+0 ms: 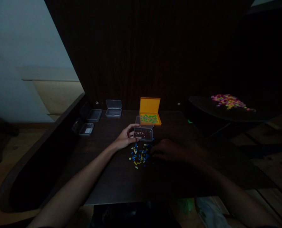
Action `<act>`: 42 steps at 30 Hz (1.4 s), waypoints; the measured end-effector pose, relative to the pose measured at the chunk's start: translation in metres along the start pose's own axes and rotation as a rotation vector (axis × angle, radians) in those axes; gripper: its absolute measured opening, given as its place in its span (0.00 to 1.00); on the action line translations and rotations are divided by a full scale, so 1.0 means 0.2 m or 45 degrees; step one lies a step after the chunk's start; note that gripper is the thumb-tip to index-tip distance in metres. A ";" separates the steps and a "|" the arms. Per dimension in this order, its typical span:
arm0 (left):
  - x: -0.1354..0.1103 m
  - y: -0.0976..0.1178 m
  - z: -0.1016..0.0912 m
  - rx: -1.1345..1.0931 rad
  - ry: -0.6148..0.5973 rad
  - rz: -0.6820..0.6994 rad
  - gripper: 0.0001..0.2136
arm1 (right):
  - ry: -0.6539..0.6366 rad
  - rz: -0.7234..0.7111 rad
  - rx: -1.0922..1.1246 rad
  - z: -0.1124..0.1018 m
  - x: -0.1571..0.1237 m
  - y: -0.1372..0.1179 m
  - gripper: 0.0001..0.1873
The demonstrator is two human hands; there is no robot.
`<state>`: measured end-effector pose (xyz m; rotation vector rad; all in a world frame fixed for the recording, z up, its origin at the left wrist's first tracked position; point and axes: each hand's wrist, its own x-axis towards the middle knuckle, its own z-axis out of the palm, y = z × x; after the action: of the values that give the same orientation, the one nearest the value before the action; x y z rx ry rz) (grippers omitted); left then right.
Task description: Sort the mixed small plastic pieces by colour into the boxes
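Near the centre of the frame, a clear box is seen with its lid tipped back and dark reddish pieces inside. Its left side is gripped by the left hand, with the thumb placed at the near corner and the fingers set behind. Just below the box, a loose pile of small blue, yellow and pale pieces is spread on the dark table. The pile's right edge is reached by the right hand, which is shadowed and blurred; whether anything is pinched in it cannot be told.

The step in hand is judged to be the picking over of the pile while the box is steadied. For the next move, a light fingertip pinch on one small piece seems to be called for, with its neighbours left undisturbed and the box kept level.

Just above the box, green pieces are held in an open orange box. At the far right, a pink and yellow heap is seen.
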<state>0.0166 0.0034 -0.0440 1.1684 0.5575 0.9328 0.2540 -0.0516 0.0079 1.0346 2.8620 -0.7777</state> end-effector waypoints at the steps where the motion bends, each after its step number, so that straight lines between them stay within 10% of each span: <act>1: 0.00 0.00 0.00 0.002 0.002 -0.001 0.29 | -0.010 0.024 -0.032 0.00 0.00 0.00 0.11; 12: 0.00 -0.01 -0.01 -0.003 0.011 0.009 0.29 | -0.150 0.201 -0.473 0.01 -0.01 -0.10 0.13; 24: 0.00 0.00 0.00 0.001 -0.032 0.006 0.30 | 0.135 0.137 -0.156 -0.27 0.17 -0.07 0.13; 42: -0.01 0.02 0.01 0.080 -0.028 -0.061 0.33 | -0.103 -0.010 -0.176 -0.23 0.43 0.00 0.10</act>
<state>0.0159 0.0003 -0.0402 1.2153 0.5982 0.8653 0.1948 0.0204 0.0347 0.9531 2.8070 -0.5975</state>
